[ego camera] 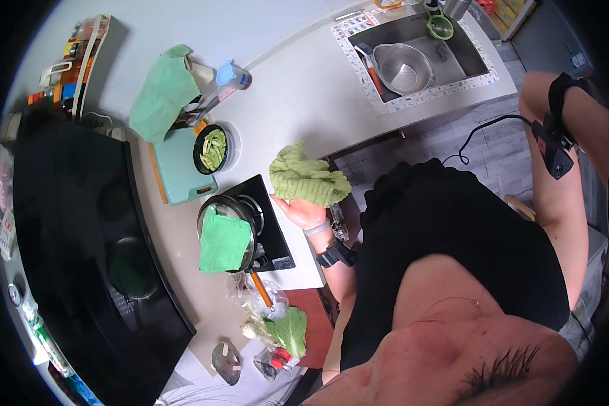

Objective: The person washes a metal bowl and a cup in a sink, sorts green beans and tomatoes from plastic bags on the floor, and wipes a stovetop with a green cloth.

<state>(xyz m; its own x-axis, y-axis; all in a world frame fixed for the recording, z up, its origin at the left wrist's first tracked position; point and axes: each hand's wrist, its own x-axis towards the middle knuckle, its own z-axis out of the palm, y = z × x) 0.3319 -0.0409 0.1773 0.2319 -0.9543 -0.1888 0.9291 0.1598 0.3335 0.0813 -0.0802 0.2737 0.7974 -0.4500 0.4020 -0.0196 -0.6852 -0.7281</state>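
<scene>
Draped over my left hand [303, 214] is a light green ribbed cloth [308, 175], held out just past the counter's near edge. The palm and some fingers show beneath it; the rest is covered. My right arm folds back at the elbow, its hand beyond the right rim. Left of the cloth, a frying pan [256, 238] with a wooden handle [262, 290] stands on the black gas hob [279, 243]. A brighter green cloth [226, 241] lies across the pan. Behind the hob, a black bowl [197, 152] holds cut green vegetable pieces [214, 149].
A teal cutting board [182, 165] lies by the wall. The sink [459, 56] holds a metal basin [403, 68] and a red-handled brush [373, 78]. A range hood [81, 254] overhangs the left. Below are a cabbage leaf [290, 330] and a red-lidded jar [280, 358].
</scene>
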